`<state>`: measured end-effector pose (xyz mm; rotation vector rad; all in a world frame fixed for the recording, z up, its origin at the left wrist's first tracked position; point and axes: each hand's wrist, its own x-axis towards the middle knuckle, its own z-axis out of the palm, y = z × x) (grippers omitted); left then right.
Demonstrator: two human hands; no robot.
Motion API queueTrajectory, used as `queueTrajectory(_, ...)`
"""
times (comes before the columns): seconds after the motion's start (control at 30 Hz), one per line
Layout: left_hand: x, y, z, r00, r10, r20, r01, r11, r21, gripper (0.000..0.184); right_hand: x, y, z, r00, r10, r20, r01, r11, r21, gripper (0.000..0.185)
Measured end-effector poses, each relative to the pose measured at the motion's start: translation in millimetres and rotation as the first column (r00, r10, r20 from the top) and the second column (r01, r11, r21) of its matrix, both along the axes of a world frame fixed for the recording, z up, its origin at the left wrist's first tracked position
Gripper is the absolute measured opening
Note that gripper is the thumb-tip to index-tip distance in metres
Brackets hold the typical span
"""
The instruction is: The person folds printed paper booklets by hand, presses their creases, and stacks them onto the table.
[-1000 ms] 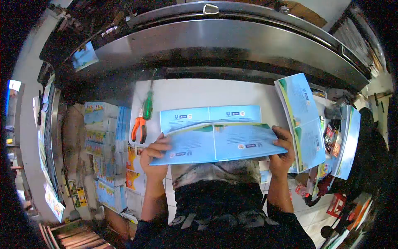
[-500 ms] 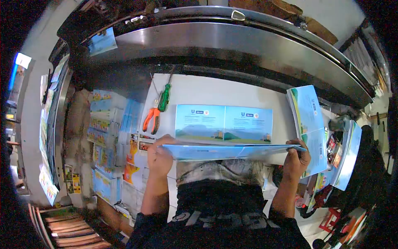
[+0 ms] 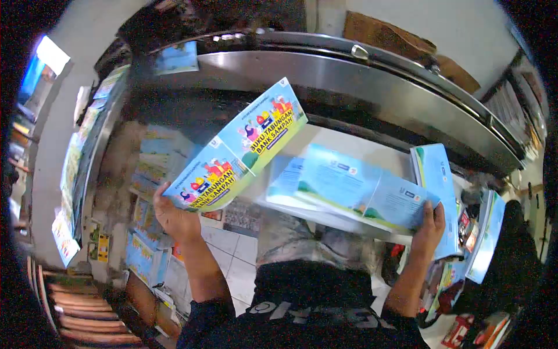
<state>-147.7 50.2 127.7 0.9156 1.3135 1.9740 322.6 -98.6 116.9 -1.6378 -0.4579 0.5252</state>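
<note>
My left hand [image 3: 179, 222] grips the lower left corner of a printed cover sheet [image 3: 239, 152], raised and tilted. The sheet carries two colourful fronts reading "Buku Tabungan Bank Sampah". At the right, my right hand [image 3: 429, 228] is closed on the right end of a second cover sheet [image 3: 363, 185], which shows two light-blue backs and is blurred by motion. Beneath that one, another blue printed sheet [image 3: 283, 177] lies on the white tabletop [image 3: 349, 138], partly covered.
A stack of blue printed sheets [image 3: 437, 168] lies at the table's right, with another pile [image 3: 487, 235] beyond it. A long metal bar [image 3: 325, 70] crosses behind the table. More printed stacks [image 3: 145, 256] stand at lower left, near wooden slats [image 3: 90, 314].
The sheets held level between both hands are now apart. My left hand has swung its sheet up and left, turning the fronts into view; the pliers and screwdriver are no longer visible.
</note>
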Motion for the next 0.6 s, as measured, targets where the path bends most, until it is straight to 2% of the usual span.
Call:
queueTrajectory(0.03, -2.4, -4.8, 11.3, 0.993, 0.064, -0.098, -0.063, 0.998, 0.017, 0.049, -5.3, 10.4, 2.6, 0.997, 0.001, 0.080, 0.007, 0.994, -0.106, 0.030)
queueTrajectory(0.07, -4.8, -10.1, 22.7, 0.972, 0.134, -0.193, -0.130, 0.991, 0.037, 0.048, 13.8, 11.3, -32.4, 0.990, 0.120, 0.077, -0.116, 0.992, -0.045, 0.038)
queueTrajectory(0.1, -13.7, -12.2, 26.2, 0.966, 0.164, -0.200, -0.154, 0.986, 0.065, 0.048, 4.7, 26.1, -31.4, 0.987, 0.142, 0.069, -0.142, 0.990, -0.016, 0.038)
queueTrajectory(0.17, -20.2, -18.4, 16.6, 0.969, 0.079, -0.233, -0.019, 0.969, 0.247, 0.045, -2.8, 31.9, -28.7, 0.933, 0.117, 0.339, -0.042, 0.975, -0.219, 0.043)
queueTrajectory(0.2, -19.0, -18.4, 16.3, 0.998, -0.017, -0.055, 0.035, 0.937, 0.349, 0.043, 3.2, 35.7, -43.2, 0.950, 0.144, 0.278, -0.097, 0.979, -0.177, 0.046)
queueTrajectory(0.23, -19.9, -18.2, 17.5, 0.999, -0.018, -0.048, 0.034, 0.937, 0.349, 0.043, 8.2, 42.8, -60.0, 0.948, 0.144, 0.284, -0.095, 0.979, -0.178, 0.046)
queueTrajectory(0.3, -27.3, -35.2, 16.5, 0.998, -0.033, -0.053, 0.048, 0.943, 0.328, 0.043, 17.3, 43.3, -86.4, 0.850, 0.171, 0.499, -0.165, 0.985, -0.056, 0.053)
queueTrajectory(0.33, -27.5, -37.7, 15.1, 0.996, -0.034, -0.088, 0.059, 0.951, 0.303, 0.043, 12.3, 46.7, -83.6, 0.827, 0.193, 0.528, -0.201, 0.979, -0.044, 0.062)
queueTrajectory(0.37, -27.7, -40.3, 13.8, 0.992, -0.036, -0.124, 0.070, 0.958, 0.278, 0.043, 8.9, 49.1, -79.7, 0.826, 0.179, 0.534, -0.188, 0.981, -0.038, 0.062)
queueTrajectory(0.43, -25.5, -41.4, 12.8, 0.974, -0.022, -0.225, 0.103, 0.928, 0.358, 0.044, 1.7, 47.8, -74.1, 0.788, 0.228, 0.572, -0.228, 0.971, -0.073, 0.062)
queueTrajectory(0.47, -24.2, -42.2, 13.1, 0.972, -0.094, -0.216, 0.174, 0.906, 0.386, 0.042, 0.2, 47.1, -71.8, 0.778, 0.239, 0.581, -0.211, 0.970, -0.118, 0.063)
queueTrajectory(0.5, -22.0, -41.9, 12.0, 0.972, -0.097, -0.216, 0.176, 0.905, 0.386, 0.042, -2.7, 45.4, -67.1, 0.779, 0.237, 0.581, -0.208, 0.971, -0.117, 0.063)
queueTrajectory(0.57, -19.7, -42.1, 9.6, 0.980, -0.072, -0.184, 0.141, 0.905, 0.400, 0.042, -9.6, 42.4, -56.0, 0.624, 0.240, 0.743, -0.107, 0.969, -0.223, 0.064)
queueTrajectory(0.6, -15.5, -43.6, 11.0, 0.980, -0.070, -0.187, 0.141, 0.906, 0.399, 0.042, -11.3, 40.8, -54.7, 0.626, 0.241, 0.742, -0.109, 0.969, -0.223, 0.064)
